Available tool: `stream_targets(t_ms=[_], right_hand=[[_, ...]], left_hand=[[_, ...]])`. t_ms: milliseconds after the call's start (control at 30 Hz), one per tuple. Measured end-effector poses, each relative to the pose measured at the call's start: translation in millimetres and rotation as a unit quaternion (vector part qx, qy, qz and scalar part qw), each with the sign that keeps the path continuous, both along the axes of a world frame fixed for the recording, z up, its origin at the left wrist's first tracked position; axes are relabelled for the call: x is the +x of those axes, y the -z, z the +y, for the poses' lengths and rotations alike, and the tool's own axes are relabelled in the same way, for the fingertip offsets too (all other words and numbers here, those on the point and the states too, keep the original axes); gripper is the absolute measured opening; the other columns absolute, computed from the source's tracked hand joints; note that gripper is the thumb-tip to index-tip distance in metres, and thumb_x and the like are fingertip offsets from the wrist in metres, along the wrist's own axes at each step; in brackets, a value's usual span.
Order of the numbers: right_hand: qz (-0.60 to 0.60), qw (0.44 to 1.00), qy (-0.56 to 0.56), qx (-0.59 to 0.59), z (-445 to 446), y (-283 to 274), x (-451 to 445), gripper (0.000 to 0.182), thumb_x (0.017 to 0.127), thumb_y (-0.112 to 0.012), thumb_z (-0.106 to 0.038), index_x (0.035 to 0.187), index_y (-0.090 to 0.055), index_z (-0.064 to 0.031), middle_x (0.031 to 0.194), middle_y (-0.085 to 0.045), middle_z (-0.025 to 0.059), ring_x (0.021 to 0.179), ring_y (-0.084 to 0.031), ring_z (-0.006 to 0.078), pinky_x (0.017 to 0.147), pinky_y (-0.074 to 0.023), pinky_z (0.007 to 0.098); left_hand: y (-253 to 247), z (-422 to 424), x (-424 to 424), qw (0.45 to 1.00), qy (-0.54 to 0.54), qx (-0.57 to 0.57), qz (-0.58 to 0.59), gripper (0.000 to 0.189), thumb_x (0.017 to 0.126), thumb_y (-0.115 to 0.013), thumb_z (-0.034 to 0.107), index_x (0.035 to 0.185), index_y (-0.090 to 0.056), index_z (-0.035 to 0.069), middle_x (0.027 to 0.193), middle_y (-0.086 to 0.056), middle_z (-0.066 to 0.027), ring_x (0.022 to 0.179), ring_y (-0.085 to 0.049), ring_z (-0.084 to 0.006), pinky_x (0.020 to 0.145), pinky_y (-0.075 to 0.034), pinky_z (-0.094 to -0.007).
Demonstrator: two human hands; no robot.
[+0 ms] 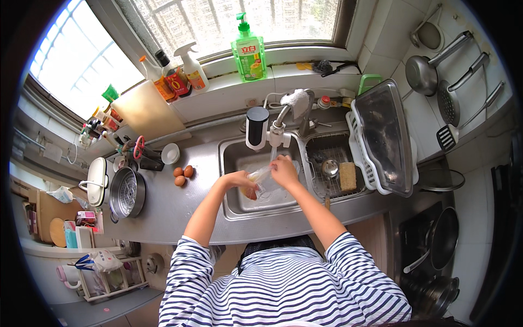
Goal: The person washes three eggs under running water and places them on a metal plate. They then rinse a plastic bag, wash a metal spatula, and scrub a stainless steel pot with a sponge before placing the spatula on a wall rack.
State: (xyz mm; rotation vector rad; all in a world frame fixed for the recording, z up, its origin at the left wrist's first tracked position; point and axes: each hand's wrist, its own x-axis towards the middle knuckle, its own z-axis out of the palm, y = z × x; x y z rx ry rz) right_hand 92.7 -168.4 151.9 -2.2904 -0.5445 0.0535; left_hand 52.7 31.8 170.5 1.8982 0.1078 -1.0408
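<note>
Over the left basin of a steel sink (233, 210), both my hands grip a clear plastic bag (261, 175). My left hand (242, 180) is around its lower left part, where something yellowish-orange shows through; I cannot tell what it is. My right hand (284, 171) pinches the bag's upper end, right below the faucet (276, 135). Water appears to run from the spout beside my right fingers. A tap water filter (257, 128) with a black top is attached to the faucet. The bottom of the basin looks wet.
Several brown eggs (180, 181) and small white bowls (170, 154) sit left of the sink. Further left stands a steamer pot (127, 192). The right basin has a wire rack (318, 149), a ladle (330, 168) and a sponge (347, 176). A dish rack (359, 151) adjoins it.
</note>
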Motion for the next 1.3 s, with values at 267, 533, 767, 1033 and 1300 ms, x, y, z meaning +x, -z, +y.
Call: stream_targets(t_ms=[267, 533, 767, 1033, 1300], right_hand=[[-0.062, 0.995, -0.011, 0.083, -20, 33, 8, 0.013, 0.070, -0.056, -0.009, 0.079, -0.061, -0.0032, 0.094, -0.058, 0.0085, 0.093, -0.051, 0.0286, 0.078, -0.0444, 0.0354], [0.260, 0.944, -0.143, 0.145, -33, 42, -17, 0.036, 0.069, -0.067, -0.029, 0.092, -0.058, -0.0034, 0.106, -0.058, 0.0132, 0.090, -0.055, 0.0351, 0.081, -0.0438, 0.0378], [0.138, 0.975, -0.136, -0.107, -20, 31, -18, 0.043, 0.060, -0.073, -0.023, 0.097, -0.061, -0.0056, 0.103, -0.059, 0.0134, 0.093, -0.055, 0.0341, 0.089, -0.0387, 0.0430], [0.105, 0.975, -0.192, -0.035, -35, 20, 3, 0.032, 0.068, -0.056, -0.022, 0.094, -0.061, -0.0053, 0.085, -0.062, 0.0179, 0.085, -0.058, 0.0352, 0.081, -0.0427, 0.0412], [0.221, 0.928, -0.294, -0.057, -12, -23, 25, 0.033, 0.072, -0.050, -0.024, 0.089, -0.062, 0.0006, 0.088, -0.062, 0.0222, 0.085, -0.059, 0.0364, 0.075, -0.0447, 0.0407]], left_hand=[[12, -15, -6, 0.998, -0.043, -0.036, 0.037, 0.030, 0.071, -0.071, 0.023, 0.083, -0.060, -0.002, 0.070, -0.062, -0.0090, 0.058, -0.060, -0.0159, 0.060, -0.051, -0.0301], [22, -13, -5, 0.996, -0.067, -0.013, -0.057, 0.029, 0.074, -0.067, 0.025, 0.084, -0.060, -0.001, 0.067, -0.060, -0.0067, 0.056, -0.058, -0.0136, 0.054, -0.048, -0.0262], [-4, -22, -8, 0.995, -0.033, 0.012, -0.094, 0.027, 0.075, -0.066, 0.024, 0.084, -0.061, -0.001, 0.063, -0.061, -0.0069, 0.056, -0.059, -0.0128, 0.054, -0.048, -0.0251], [-26, -26, -17, 0.970, 0.050, 0.190, -0.144, 0.033, 0.074, -0.066, 0.036, 0.085, -0.063, 0.005, 0.059, -0.061, -0.0061, 0.052, -0.060, -0.0144, 0.060, -0.049, -0.0280], [45, -9, -24, 0.931, 0.044, 0.105, -0.347, 0.047, 0.061, -0.074, 0.043, 0.097, -0.063, 0.015, 0.077, -0.066, -0.0045, 0.079, -0.062, -0.0185, 0.076, -0.046, -0.0323]])
